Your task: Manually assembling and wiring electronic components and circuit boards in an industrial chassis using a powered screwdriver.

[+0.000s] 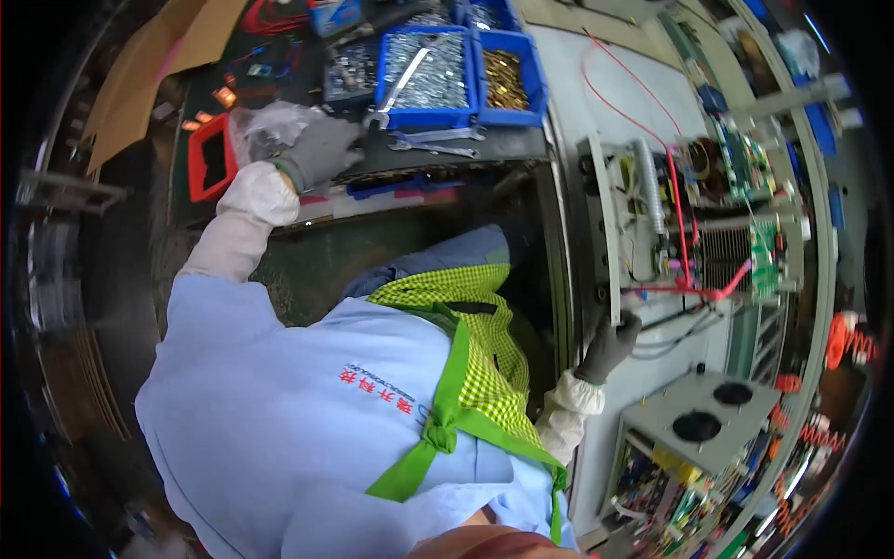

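My left hand (321, 154), in a grey glove, reaches over the front edge of the dark bench with its fingers apart and nothing seen in them. It is beside a crumpled clear plastic bag (275, 129) and a red open box (212, 158). Just right of its fingers, several wrenches (436, 142) lie along the bench edge. My right hand (610, 347), gloved too, is closed at the near end of a pale metal frame (607, 228). That frame belongs to an opened electronic unit (722, 252) with circuit boards, a finned block and thick red cables.
Blue bins hold silver screws (442, 74) and brass-coloured fasteners (505, 79); another wrench (410, 79) rests across the silver ones. A grey housing with two round fans (717, 410) stands nearer on the right bench. An open cardboard box (154, 74) is at the far left.
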### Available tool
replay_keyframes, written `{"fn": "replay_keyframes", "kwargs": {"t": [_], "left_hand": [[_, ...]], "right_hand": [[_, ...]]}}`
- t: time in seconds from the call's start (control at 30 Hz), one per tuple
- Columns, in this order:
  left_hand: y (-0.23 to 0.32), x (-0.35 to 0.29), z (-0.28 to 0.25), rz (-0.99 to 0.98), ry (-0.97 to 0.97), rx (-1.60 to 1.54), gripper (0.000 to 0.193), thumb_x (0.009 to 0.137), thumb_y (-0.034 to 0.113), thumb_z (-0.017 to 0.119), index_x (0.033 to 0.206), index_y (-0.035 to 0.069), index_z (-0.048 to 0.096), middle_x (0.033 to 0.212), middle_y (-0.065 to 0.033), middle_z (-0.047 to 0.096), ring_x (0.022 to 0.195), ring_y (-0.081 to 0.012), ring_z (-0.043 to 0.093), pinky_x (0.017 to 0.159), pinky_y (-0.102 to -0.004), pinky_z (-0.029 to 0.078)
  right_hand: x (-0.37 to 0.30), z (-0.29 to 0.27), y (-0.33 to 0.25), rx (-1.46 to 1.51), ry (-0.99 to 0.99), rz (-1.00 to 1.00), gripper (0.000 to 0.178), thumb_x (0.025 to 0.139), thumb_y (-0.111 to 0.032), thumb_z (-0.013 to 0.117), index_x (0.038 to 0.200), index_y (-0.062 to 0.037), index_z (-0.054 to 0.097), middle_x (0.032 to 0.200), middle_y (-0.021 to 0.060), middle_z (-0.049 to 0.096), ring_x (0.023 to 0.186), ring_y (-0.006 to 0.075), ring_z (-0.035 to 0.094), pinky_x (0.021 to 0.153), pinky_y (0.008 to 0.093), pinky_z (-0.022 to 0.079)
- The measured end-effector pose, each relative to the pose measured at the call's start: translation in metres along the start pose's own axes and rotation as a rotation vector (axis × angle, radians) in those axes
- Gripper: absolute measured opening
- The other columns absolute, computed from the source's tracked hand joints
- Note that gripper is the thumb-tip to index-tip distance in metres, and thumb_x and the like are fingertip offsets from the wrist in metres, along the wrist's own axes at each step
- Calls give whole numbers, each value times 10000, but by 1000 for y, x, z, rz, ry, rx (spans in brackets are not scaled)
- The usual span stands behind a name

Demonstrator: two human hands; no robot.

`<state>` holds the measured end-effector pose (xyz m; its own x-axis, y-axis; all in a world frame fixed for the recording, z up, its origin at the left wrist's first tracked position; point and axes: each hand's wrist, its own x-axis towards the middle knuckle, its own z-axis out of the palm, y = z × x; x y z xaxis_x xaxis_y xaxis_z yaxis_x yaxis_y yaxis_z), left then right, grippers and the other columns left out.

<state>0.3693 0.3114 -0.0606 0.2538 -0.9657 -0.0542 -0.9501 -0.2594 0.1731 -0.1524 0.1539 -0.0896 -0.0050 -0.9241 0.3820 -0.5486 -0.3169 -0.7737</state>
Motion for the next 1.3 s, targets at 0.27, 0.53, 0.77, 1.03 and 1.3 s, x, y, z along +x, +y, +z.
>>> {"fn": "replay_keyframes", "kwargs": {"t": [0.27, 0.53, 0.77, 1.03, 1.3], "left_hand": [[-18, 9, 22, 214, 39, 11, 333, 927, 156, 489, 1199, 3, 603, 1063, -202, 638, 937, -372, 586, 812, -445, 464], [46, 32, -85, 311, 13, -196, 293, 973, 162, 526, 1211, -3, 573, 1035, -162, 663, 942, -252, 642, 805, -332, 488], [238, 33, -60, 565, -225, -1099, 282, 1008, 152, 502, 1225, -7, 587, 1106, -54, 615, 960, -132, 568, 835, -255, 452], [390, 19, -6, 779, -921, -1272, 189, 1008, 174, 517, 1109, 28, 583, 805, -2, 559, 694, -64, 491, 613, -192, 389], [419, 37, 32, 791, -869, -1370, 305, 994, 157, 535, 1266, 19, 521, 974, -22, 550, 806, -69, 517, 635, -165, 410]], "right_hand": [[-80, -40, -12, -42, -122, 260, 399, 829, -215, 723, 1155, -62, 549, 1000, 160, 587, 837, 291, 612, 725, 400, 505], [-176, -236, -5, -1067, -226, 413, 411, 763, -391, 688, 1041, -92, 643, 1049, 116, 607, 981, 315, 590, 819, 446, 470], [-206, -329, -52, -1193, -711, 1193, 461, 710, -364, 777, 1093, -114, 722, 1140, 119, 693, 1075, 262, 658, 874, 403, 505], [-172, -328, -87, -870, -777, 1104, 446, 684, -259, 790, 1103, -122, 724, 1166, 116, 685, 1114, 231, 643, 856, 361, 523], [-208, -343, -122, 156, -372, 737, 519, 713, -309, 801, 1119, -19, 658, 851, 44, 670, 740, 115, 594, 647, 276, 481]]}}
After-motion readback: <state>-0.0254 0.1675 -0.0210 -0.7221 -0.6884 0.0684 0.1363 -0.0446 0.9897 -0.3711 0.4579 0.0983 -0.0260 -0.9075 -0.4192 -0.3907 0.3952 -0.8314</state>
